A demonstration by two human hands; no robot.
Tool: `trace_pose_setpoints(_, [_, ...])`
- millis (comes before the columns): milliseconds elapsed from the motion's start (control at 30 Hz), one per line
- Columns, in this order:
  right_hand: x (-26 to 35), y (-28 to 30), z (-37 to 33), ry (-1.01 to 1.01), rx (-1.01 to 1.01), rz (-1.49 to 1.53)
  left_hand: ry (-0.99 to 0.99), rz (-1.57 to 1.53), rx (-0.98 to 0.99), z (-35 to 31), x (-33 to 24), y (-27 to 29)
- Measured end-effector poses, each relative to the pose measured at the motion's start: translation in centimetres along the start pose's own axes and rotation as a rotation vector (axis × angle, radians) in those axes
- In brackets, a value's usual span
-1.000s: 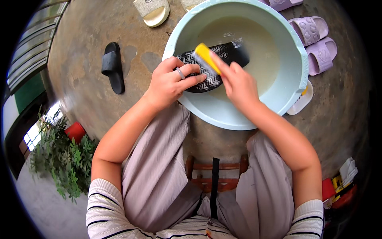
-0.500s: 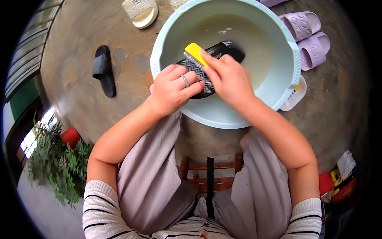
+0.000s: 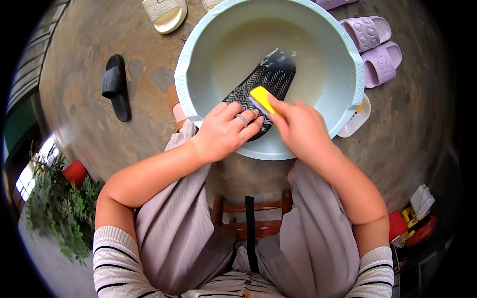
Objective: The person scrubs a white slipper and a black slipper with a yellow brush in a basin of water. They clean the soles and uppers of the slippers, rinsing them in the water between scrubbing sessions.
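Observation:
A black slipper [image 3: 272,78] lies sole up, its zigzag tread showing, in a pale blue basin [image 3: 182,69] of cloudy water [image 3: 228,45]. Its far end dips into the water, with a little white foam along it. My left hand [image 3: 222,131], a ring on one finger, grips the near end by its left edge. In my right hand [image 3: 304,130] is a yellow scrubbing brush [image 3: 263,97]; its bristles press against the middle of the tread, close to my left fingertips. Part of the slipper's near end is hidden under my left hand.
A black slipper [image 3: 116,88] stands on the floor to the left, cream slippers [image 3: 169,17] beyond the basin. Purple slippers [image 3: 380,64] and a white one [image 3: 355,119] are on the right. A leafy plant [image 3: 69,213] is at lower left; a wooden stool [image 3: 253,206] shows between my legs.
My right hand has drawn the brush nearer along the sole. The slipper has turned so its far end points more directly away from me. The whole view has shifted slightly.

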State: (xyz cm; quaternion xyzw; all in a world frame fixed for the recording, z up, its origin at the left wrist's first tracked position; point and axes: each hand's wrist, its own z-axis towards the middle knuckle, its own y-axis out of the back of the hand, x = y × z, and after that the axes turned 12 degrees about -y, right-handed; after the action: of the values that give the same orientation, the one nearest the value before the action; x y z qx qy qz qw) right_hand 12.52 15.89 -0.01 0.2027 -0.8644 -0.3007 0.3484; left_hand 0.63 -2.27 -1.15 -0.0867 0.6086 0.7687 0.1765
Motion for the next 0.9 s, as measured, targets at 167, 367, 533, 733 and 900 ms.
trace_pose_setpoints(167, [-3.6, -2.8, 3.7, 0.030, -0.195, 0.009, -0.023, -0.110, 0.105, -0.2, 0.0, -0.5])
trace_pose_setpoints(367, [-1.2, -1.4, 1.0, 0.056, -0.085, -0.025, -0.006, -0.156, 0.163, -1.5, 0.2, -0.2])
trace_pose_setpoints(533, [-2.2, 0.0, 0.2, 0.060, -0.032, -0.029, -0.008, -0.141, 0.139, -2.0, 0.9, 0.0])
trace_pose_setpoints(733, [-4.0, 0.0, -0.2, -0.065, -0.051, 0.048, -0.011, -0.146, 0.082, -1.6, 1.4, 0.0])
trace_pose_setpoints(900, [-2.4, 0.3, -2.9, -0.037, -0.026, 0.098, 0.035, -0.195, -0.054, -2.1, 1.6, -0.7])
